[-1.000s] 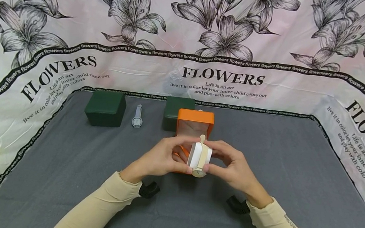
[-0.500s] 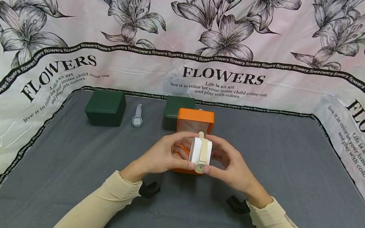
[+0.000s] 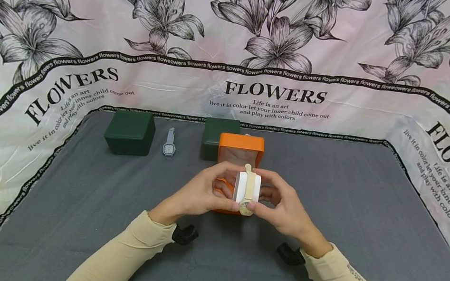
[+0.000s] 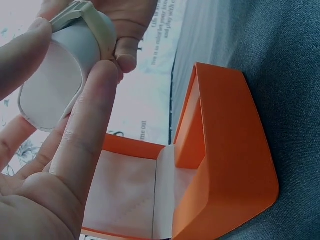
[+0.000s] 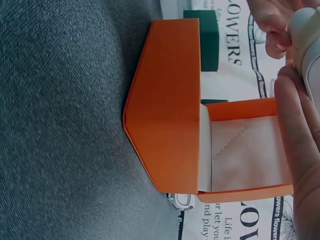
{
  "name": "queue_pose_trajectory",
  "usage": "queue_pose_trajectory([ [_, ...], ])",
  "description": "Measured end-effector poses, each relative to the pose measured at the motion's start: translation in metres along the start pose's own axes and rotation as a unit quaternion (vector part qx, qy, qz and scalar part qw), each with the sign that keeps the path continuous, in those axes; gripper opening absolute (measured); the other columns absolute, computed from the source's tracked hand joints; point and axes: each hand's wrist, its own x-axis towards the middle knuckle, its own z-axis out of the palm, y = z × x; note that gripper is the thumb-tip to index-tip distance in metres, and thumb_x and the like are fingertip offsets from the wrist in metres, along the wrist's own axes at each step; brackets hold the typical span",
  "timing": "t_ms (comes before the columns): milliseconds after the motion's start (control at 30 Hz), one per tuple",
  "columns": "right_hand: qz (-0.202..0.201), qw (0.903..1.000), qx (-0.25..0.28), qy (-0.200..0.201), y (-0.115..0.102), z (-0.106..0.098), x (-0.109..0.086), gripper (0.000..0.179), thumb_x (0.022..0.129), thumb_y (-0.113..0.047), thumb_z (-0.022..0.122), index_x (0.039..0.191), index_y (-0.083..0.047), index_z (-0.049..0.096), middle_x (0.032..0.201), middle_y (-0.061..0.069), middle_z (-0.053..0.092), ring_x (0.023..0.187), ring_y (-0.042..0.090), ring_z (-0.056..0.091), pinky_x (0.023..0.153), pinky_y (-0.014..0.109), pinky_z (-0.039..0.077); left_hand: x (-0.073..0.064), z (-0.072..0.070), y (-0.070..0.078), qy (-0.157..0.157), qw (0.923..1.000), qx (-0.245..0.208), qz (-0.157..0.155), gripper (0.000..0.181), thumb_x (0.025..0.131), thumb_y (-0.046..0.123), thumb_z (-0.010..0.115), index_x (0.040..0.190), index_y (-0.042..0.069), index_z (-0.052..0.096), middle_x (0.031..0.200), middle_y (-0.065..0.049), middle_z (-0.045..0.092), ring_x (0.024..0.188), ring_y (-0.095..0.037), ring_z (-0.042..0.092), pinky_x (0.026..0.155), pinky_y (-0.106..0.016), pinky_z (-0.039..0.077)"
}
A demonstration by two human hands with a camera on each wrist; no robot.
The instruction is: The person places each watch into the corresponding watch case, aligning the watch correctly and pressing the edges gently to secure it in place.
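Observation:
In the head view a wristwatch (image 3: 250,186) with a cream strap is wrapped round a white watch cushion (image 3: 240,188). My left hand (image 3: 204,191) grips the cushion's left side between thumb and fingers. From the right, my right hand (image 3: 285,205) holds it too, its thumb at the watch's dial, which is partly covered. Just beyond and below the hands stands an orange watch box (image 3: 242,142) with its lid up. The left wrist view shows the cushion's flat end (image 4: 52,85) and the box's pale lining (image 4: 125,192). Only part of the cushion appears in the right wrist view.
A dark green box (image 3: 130,133) stands at the back left, and another green box (image 3: 211,138) is behind the orange one. Between them lies a silver-faced watch (image 3: 169,147) with a pale strap. Grey cloth (image 3: 350,201) covers the table, with a flower-printed sheet (image 3: 274,99) behind.
The cushion with the watch has turned from a tilt to facing more squarely, rising slightly and then dipping a little. My right thumb has shifted left onto the dial's edge.

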Motion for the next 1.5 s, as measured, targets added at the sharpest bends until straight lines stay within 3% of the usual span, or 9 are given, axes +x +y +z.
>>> queue_pose_trajectory([
  [133,0.0,1.0,0.006,0.003,-0.012,0.003,0.001,0.061,0.082,0.012,0.066,0.137,0.006,0.039,0.121,0.017,0.051,0.091,0.02,0.066,0.068,0.034,0.056,0.0,0.001,-0.001,0.003,1.0,0.002,0.003,0.066,0.076,-0.006,0.077,0.134,0.004,0.047,0.107,-0.019,0.057,0.082,-0.034,0.062,0.078,-0.046,0.054],
  [333,0.006,0.9999,0.005,-0.008,-0.014,0.004,0.002,0.061,0.085,0.009,0.064,0.139,0.003,0.037,0.123,0.016,0.049,0.093,0.024,0.065,0.069,0.035,0.056,-0.001,0.0,-0.003,0.006,1.0,0.003,0.004,0.065,0.076,-0.006,0.076,0.133,0.005,0.047,0.108,-0.019,0.057,0.083,-0.034,0.062,0.08,-0.048,0.054],
  [533,0.031,0.999,-0.01,-0.029,-0.017,0.003,0.002,0.077,0.081,0.004,0.071,0.146,-0.005,0.03,0.132,0.011,0.044,0.102,0.026,0.062,0.082,0.038,0.052,-0.001,0.0,-0.002,0.005,0.9999,0.009,-0.004,0.068,0.078,-0.003,0.076,0.137,0.008,0.046,0.11,-0.017,0.057,0.083,-0.032,0.064,0.078,-0.041,0.055],
  [733,0.048,0.9985,-0.017,-0.019,-0.017,0.005,0.002,0.079,0.079,-0.001,0.075,0.145,-0.007,0.032,0.116,0.011,0.054,0.092,0.023,0.065,0.08,0.037,0.054,-0.001,0.002,-0.001,-0.002,1.0,0.004,0.003,0.067,0.078,-0.003,0.075,0.138,0.008,0.045,0.11,-0.018,0.057,0.083,-0.033,0.063,0.078,-0.043,0.055],
  [867,0.036,0.9985,-0.041,0.002,-0.018,0.006,0.001,0.073,0.08,-0.001,0.075,0.142,-0.004,0.037,0.112,0.011,0.06,0.089,0.021,0.067,0.076,0.037,0.055,-0.001,0.002,0.0,0.0,1.0,0.004,0.006,0.066,0.078,-0.004,0.075,0.137,0.007,0.046,0.11,-0.017,0.057,0.084,-0.033,0.063,0.078,-0.041,0.055],
  [1167,0.008,0.9989,-0.043,0.02,-0.017,0.008,0.002,0.067,0.078,0.003,0.075,0.136,-0.001,0.04,0.106,0.014,0.062,0.082,0.022,0.068,0.069,0.038,0.056,-0.002,0.005,0.001,0.0,0.9997,0.021,0.015,0.068,0.079,-0.005,0.074,0.138,0.007,0.043,0.112,-0.016,0.056,0.087,-0.032,0.064,0.078,-0.038,0.055],
  [1333,0.013,0.9982,-0.058,0.009,-0.012,0.003,0.002,0.077,0.077,-0.002,0.078,0.142,-0.01,0.037,0.118,0.008,0.055,0.093,0.021,0.064,0.079,0.035,0.054,-0.002,0.005,0.002,0.003,0.9997,0.016,0.017,0.068,0.079,-0.004,0.074,0.139,0.008,0.043,0.111,-0.016,0.056,0.086,-0.032,0.064,0.078,-0.037,0.056],
  [1500,-0.01,0.995,-0.098,-0.018,-0.024,-0.001,0.003,0.092,0.07,-0.003,0.084,0.145,-0.003,0.032,0.128,0.008,0.047,0.104,0.018,0.057,0.088,0.034,0.05,-0.001,0.003,0.004,0.0,1.0,0.01,0.001,0.069,0.081,-0.004,0.073,0.142,0.008,0.042,0.111,-0.017,0.056,0.086,-0.032,0.064,0.078,-0.037,0.055],
])
